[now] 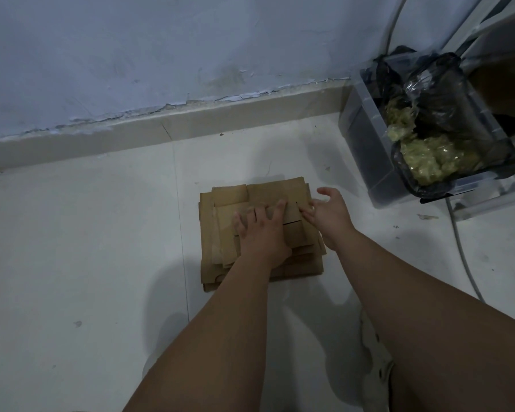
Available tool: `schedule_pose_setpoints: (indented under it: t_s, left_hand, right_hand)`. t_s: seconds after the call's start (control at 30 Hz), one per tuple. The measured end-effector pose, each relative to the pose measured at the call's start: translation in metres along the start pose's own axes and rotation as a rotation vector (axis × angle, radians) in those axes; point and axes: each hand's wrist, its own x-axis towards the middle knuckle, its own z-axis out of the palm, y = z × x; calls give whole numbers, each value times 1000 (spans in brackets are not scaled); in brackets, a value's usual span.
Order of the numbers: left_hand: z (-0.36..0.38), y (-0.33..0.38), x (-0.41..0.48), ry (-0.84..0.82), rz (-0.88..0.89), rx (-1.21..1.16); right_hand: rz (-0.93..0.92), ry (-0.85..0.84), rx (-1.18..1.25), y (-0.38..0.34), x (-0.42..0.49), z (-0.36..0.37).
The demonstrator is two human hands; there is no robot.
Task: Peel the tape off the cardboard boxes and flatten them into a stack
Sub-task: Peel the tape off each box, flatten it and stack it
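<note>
A stack of flattened brown cardboard boxes (pixel 220 230) lies on the pale tiled floor, a little way out from the wall. My left hand (pixel 262 230) lies flat on top of the stack with its fingers spread and straight, pressing down. My right hand (pixel 329 212) is at the stack's right edge, fingers straight and touching the top sheet, thumb lifted. No tape shows on the cardboard.
A clear plastic bin (pixel 366 150) lined with a black bag, holding crumpled yellowish tape, stands at the right by the wall. A grey cable (pixel 464 263) runs along the floor past it. The beige skirting board (pixel 191 123) borders the floor behind the stack.
</note>
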Motion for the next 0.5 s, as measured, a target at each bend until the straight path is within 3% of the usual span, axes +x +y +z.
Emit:
schedule_pose_setpoints:
  t_s: [0.07, 0.17, 0.3, 0.5]
  left_hand:
    - [0, 1, 0, -2, -4, -2]
    - [-1, 2, 0, -7, -6, 3]
    - [-5, 5, 0, 2, -3, 4]
    - [-25, 28, 7, 117, -6, -43]
  right_hand:
    - [-12, 52, 38, -4, 1, 0]
    - [-107, 218, -126, -8, 8, -2]
    - [-217, 278, -360, -20, 19, -9]
    - [-130, 185, 124, -63, 29, -15]
